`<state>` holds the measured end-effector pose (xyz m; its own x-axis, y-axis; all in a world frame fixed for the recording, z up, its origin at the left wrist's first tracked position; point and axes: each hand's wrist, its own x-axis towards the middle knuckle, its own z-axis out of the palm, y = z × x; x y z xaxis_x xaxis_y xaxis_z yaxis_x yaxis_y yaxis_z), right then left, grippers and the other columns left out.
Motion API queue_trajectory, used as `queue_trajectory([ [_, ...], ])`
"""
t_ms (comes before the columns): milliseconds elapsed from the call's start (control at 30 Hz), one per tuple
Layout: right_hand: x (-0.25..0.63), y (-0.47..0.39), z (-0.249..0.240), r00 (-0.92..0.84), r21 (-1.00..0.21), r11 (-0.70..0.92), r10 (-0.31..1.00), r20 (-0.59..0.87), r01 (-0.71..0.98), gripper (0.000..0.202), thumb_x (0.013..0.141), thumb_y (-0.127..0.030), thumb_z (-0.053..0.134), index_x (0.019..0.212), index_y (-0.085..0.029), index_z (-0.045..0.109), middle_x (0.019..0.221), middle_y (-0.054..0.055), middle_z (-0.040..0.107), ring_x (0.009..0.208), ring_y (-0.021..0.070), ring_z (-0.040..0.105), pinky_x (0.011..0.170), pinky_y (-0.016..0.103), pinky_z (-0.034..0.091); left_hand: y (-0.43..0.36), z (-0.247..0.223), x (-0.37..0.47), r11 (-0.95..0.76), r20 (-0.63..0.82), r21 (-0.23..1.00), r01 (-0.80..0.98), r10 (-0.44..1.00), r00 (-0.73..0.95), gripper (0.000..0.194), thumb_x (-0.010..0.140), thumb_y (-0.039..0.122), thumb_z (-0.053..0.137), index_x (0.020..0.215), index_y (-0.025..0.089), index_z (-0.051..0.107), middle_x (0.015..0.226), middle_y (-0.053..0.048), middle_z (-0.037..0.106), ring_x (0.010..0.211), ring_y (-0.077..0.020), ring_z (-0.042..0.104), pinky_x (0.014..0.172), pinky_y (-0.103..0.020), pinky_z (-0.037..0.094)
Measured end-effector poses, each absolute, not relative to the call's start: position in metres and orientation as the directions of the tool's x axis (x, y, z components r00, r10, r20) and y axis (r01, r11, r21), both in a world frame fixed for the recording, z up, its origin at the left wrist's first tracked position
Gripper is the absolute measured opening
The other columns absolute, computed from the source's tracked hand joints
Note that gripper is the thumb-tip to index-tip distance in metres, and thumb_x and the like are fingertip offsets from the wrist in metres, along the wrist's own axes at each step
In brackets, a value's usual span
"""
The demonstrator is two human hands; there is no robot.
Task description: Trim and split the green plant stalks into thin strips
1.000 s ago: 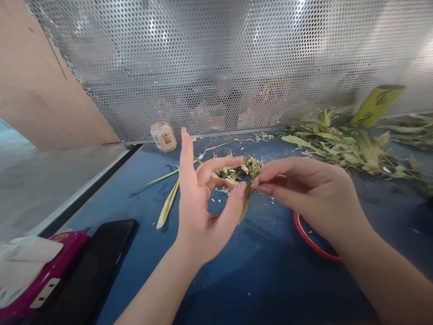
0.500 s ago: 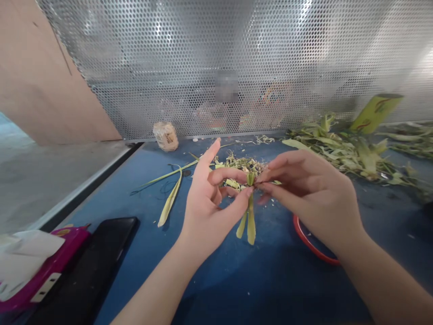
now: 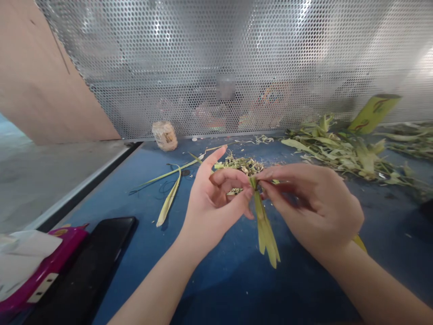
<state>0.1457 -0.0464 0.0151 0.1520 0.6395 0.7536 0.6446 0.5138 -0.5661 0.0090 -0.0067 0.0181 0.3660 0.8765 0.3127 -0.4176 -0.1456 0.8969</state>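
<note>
My left hand (image 3: 216,194) pinches a folded yellow-green leaf strip (image 3: 267,232) between thumb and a bent finger, the index finger raised. The strip's split, wider ends hang down over the table. At its folded top, the fingertips of my right hand (image 3: 314,198) pinch the leaf close to my left fingertips; the exact grip is partly hidden. Behind the hands lies a heap of small plant scraps (image 3: 245,164). To the left, a loose pale leaf (image 3: 169,201) rests on the blue table (image 3: 209,289).
A black phone (image 3: 101,253) and a magenta box with white tissue (image 3: 50,257) stand at left. A wrapped lump (image 3: 164,135) sits by the perforated metal screen (image 3: 189,58). Leaves (image 3: 338,149) and a yellow-green tube (image 3: 374,113) are at right. Something yellow (image 3: 360,243) shows by my right wrist.
The leaf strip has turned and hangs lower and further right, showing wider blades. My right hand has shifted slightly right; the red curved rim beneath it no longer shows.
</note>
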Motion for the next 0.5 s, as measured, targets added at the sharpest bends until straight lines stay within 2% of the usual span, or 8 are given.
queue_trajectory([
  [133,0.1446,-0.0486,0.0153,0.123,-0.509,0.570,0.581,0.805,0.645,0.015,0.075,-0.013,0.060,0.084,-0.025,0.059,0.081,-0.001,0.067,0.072,0.0141,0.065,0.060,0.026,0.055,-0.0060,0.0200,0.0076,-0.047,0.249,0.893,-0.448,0.881,0.403,0.067,0.072,0.012,0.062,0.129,0.017,0.027,0.074,0.002,0.060,0.059,-0.0134,0.061,0.043,-0.026,0.054],
  [267,0.1446,-0.0497,0.0142,0.118,-0.517,0.582,0.586,0.802,0.628,0.018,0.074,-0.011,0.061,0.083,-0.026,0.058,0.080,-0.001,0.066,0.075,0.0144,0.063,0.058,0.025,0.053,-0.0050,0.0193,0.0072,-0.075,0.263,0.899,-0.431,0.880,0.395,0.074,0.071,0.012,0.064,0.133,0.020,0.024,0.076,0.001,0.063,0.059,-0.0129,0.062,0.046,-0.025,0.056],
  [400,0.1421,-0.0494,0.0157,0.223,-0.586,0.589,0.573,0.789,0.557,0.020,0.072,-0.011,0.063,0.081,-0.027,0.057,0.080,-0.001,0.066,0.073,0.0147,0.063,0.053,0.025,0.051,-0.0057,0.0195,0.0065,-0.124,0.290,0.906,-0.405,0.878,0.380,0.081,0.068,0.014,0.067,0.136,0.021,0.023,0.073,0.002,0.065,0.063,-0.0150,0.065,0.050,-0.025,0.057],
  [500,0.1397,-0.0498,0.0187,0.291,-0.671,0.589,0.614,0.734,0.451,0.021,0.071,-0.008,0.063,0.079,-0.025,0.054,0.076,-0.002,0.065,0.068,0.0138,0.064,0.048,0.023,0.050,-0.0072,0.0196,0.0065,-0.143,0.295,0.909,-0.391,0.884,0.362,0.084,0.067,0.012,0.068,0.137,0.022,0.022,0.071,0.002,0.066,0.066,-0.0159,0.066,0.052,-0.025,0.057],
])
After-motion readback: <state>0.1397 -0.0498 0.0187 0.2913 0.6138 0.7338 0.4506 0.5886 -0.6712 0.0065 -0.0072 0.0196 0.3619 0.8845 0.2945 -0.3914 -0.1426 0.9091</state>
